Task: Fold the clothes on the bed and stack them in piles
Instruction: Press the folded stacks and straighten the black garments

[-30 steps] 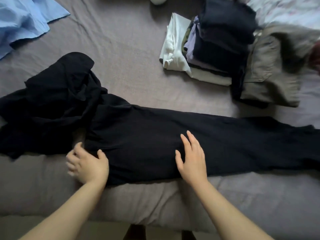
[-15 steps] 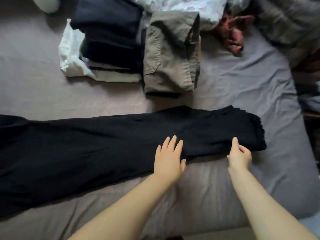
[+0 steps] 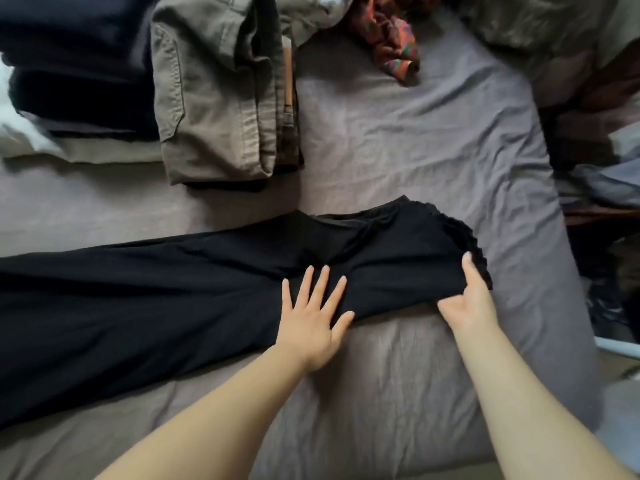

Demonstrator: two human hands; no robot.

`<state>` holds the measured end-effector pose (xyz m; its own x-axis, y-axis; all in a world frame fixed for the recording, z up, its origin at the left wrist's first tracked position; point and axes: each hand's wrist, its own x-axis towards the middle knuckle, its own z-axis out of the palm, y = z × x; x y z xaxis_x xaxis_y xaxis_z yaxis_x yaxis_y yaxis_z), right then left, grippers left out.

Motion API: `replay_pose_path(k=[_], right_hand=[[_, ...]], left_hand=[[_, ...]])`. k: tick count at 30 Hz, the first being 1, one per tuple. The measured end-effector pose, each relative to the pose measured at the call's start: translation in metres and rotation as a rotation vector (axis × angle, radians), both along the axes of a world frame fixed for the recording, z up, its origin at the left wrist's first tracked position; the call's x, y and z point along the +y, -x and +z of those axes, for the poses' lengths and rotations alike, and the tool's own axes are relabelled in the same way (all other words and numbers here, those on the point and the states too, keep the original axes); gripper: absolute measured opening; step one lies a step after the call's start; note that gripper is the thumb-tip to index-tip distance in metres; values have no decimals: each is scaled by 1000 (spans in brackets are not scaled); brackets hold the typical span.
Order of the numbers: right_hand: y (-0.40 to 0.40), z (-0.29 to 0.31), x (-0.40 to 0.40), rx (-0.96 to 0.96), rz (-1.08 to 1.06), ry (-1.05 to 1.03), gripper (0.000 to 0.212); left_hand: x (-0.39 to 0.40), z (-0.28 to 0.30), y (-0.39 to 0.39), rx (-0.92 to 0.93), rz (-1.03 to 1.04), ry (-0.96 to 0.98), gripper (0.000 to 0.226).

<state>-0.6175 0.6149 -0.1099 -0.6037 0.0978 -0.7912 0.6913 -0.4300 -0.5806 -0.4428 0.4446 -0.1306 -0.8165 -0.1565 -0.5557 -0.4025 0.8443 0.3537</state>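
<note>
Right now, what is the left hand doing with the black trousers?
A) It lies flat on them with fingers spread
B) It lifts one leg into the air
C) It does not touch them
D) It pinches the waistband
A: the left hand lies flat, fingers spread, on the black trousers; it is the right hand that grips the waistband end.

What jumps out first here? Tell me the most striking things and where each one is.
The long black trousers stretch across the grey bed. The left hand presses flat on them while the right hand grips their frilled end. Behind, at upper left, folded olive trousers sit beside a dark pile, and a crumpled red patterned cloth lies at top centre.
</note>
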Motion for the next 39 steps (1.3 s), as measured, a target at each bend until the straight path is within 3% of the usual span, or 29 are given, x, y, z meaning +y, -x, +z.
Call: replay_pose_path(k=[2, 4, 7, 9, 12, 15, 17, 19, 22, 23, 25, 27, 28, 30, 31, 33, 34, 37, 39], right_hand=[[-8, 6, -7, -10, 104, 54, 49], [-14, 14, -21, -8, 144, 11, 43], [-27, 38, -55, 91, 67, -135, 30], [-47, 61, -83, 193, 66, -251, 12], [-97, 91, -133, 397, 144, -458, 16], [-164, 97, -184, 715, 347, -601, 20], [-206, 94, -220, 902, 508, -573, 32], [-242, 82, -251, 1034, 707, -498, 30], [-285, 47, -285, 1161, 1094, -510, 42], [-294, 34, -290, 1157, 1257, -546, 48], [-306, 13, -289, 1072, 1610, -677, 56], [-307, 1, -281, 1017, 1844, -783, 58], [-305, 3, -279, 1091, 1874, -843, 59], [-305, 8, -277, 1167, 1866, -850, 59], [-307, 9, -275, 1174, 1840, -798, 59], [-308, 15, -273, 1209, 1763, -699, 60], [-307, 20, -273, 1205, 1719, -695, 62], [-297, 23, -263, 1305, 1762, -823, 63], [-287, 23, -250, 1336, 1816, -796, 61]], left_hand=[[-2, -3, 1, -5, -25, -8, 76], [-6, 2, -2, 87, -8, 29, 70], [-16, 13, -14, 200, 266, 115, 56], [-29, 16, -24, 166, 398, 91, 55], [-59, 14, -41, 141, 315, -22, 57], [-103, 16, -65, 197, 275, 40, 53], [-139, 19, -89, 198, 378, 86, 50], [-176, 18, -122, 249, 511, 66, 38], [-220, 27, -175, 335, 896, -217, 8], [-231, 31, -189, 319, 1089, -353, 8], [-246, 37, -209, 264, 1576, -782, 35], [-253, 46, -221, 224, 1819, -1060, 53], [-253, 52, -222, 225, 1794, -1064, 52], [-242, 59, -213, 202, 1607, -862, 50], [-236, 63, -205, 203, 1522, -780, 67], [-222, 66, -184, 216, 1466, -889, 102], [-218, 65, -176, 214, 1473, -949, 105], [-219, 52, -165, 289, 1440, -984, 65], [-223, 45, -173, 317, 1417, -993, 50]])
